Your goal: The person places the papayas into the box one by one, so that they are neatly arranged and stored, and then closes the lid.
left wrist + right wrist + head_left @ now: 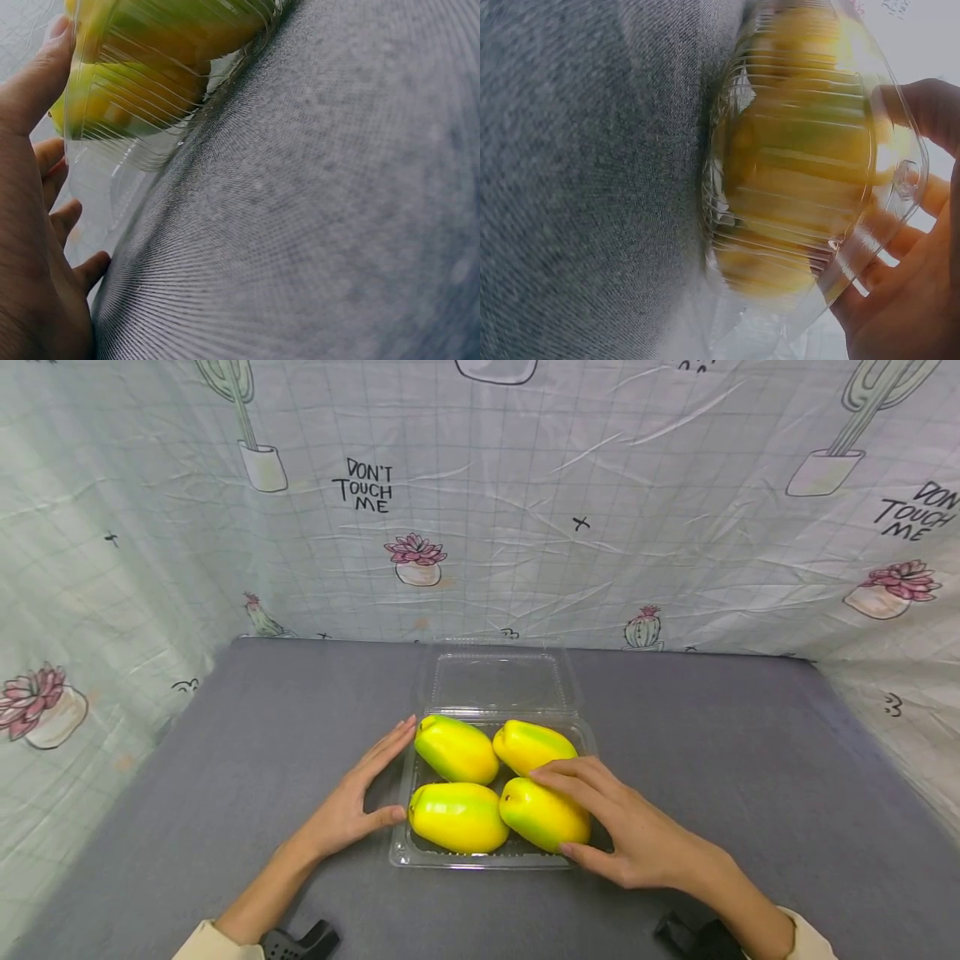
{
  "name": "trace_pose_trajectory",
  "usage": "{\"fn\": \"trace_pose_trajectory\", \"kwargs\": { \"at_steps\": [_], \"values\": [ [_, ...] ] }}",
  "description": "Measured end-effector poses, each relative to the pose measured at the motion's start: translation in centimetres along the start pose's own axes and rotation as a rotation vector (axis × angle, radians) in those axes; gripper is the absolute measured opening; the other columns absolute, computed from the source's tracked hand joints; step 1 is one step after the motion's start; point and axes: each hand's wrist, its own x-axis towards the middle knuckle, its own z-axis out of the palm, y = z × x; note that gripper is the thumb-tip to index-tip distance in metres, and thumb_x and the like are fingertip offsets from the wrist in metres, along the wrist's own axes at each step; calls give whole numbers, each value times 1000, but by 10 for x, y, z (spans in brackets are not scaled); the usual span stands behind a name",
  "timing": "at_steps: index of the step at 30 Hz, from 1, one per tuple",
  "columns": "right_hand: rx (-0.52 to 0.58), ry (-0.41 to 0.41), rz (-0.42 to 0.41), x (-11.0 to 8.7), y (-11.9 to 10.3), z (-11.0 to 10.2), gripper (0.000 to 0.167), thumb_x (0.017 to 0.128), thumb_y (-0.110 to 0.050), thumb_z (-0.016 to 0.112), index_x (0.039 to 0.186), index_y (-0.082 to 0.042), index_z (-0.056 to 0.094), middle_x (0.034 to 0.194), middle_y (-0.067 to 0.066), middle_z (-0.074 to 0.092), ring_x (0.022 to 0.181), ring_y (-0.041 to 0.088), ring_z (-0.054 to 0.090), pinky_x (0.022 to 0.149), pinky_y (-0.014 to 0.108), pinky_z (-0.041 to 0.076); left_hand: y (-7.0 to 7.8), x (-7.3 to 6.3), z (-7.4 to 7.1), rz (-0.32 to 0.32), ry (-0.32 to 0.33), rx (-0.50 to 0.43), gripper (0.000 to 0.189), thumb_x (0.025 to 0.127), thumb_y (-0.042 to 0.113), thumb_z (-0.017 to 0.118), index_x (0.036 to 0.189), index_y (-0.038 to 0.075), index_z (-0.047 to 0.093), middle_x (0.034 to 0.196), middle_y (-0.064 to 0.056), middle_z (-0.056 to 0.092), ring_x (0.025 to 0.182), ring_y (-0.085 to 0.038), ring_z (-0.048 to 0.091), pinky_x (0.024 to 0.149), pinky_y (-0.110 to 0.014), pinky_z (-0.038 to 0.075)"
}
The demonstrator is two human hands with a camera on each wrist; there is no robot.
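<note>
A clear plastic clamshell box (480, 862) holds several yellow-green mangoes in two rows. My right hand (637, 831) grips the front right mango (542, 817), fingers over its far side and thumb at its near side. Behind it lies the back right mango (531, 745), partly covered by those fingers. At the box's left side, my left hand (348, 806) has its fingers stretched out, with the thumb near the end of the front left mango (459, 818) and fingertips beside the back left mango (456, 749). The right wrist view shows the right thumb (922, 112) over the box's rim.
The box's transparent lid (498, 683) lies folded back, away from me. Grey cloth (712, 735) covers the table, and a printed curtain (510, 485) hangs behind and along both sides. Black wrist devices (303, 941) show at the bottom edge of the head view.
</note>
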Motion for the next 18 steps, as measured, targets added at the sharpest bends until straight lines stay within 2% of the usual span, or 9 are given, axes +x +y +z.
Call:
{"fn": "trace_pose_trajectory", "kwargs": {
  "at_steps": [3, 9, 18],
  "values": [
    [-10, -11, 4, 0, 1, 0, 71, 84, -20, 71, 146, -13, 37, 143, -1, 40, 125, 16, 40, 99, 30, 38, 0, 1, 0, 1, 0, 1, 86, 87, 55, 61, 152, 10, 26, 158, -9, 17, 144, -31, 12, 110, -58, 12],
    [-16, -21, 2, 0, 1, 0, 70, 84, -20, 71, 146, -14, 38, 142, -2, 41, 125, 16, 40, 100, 31, 38, 1, 1, 0, -5, 1, -1, 87, 87, 56, 61, 152, 10, 26, 158, -7, 17, 144, -30, 12, 107, -64, 12],
    [-20, -18, -14, 1, 1, -1, 70, 84, -20, 71, 146, -13, 38, 143, -1, 41, 126, 16, 40, 101, 30, 36, 2, 2, 0, -6, 1, -6, 87, 87, 55, 61, 152, 10, 26, 158, -8, 17, 144, -30, 12, 107, -64, 12]
  ]
}}
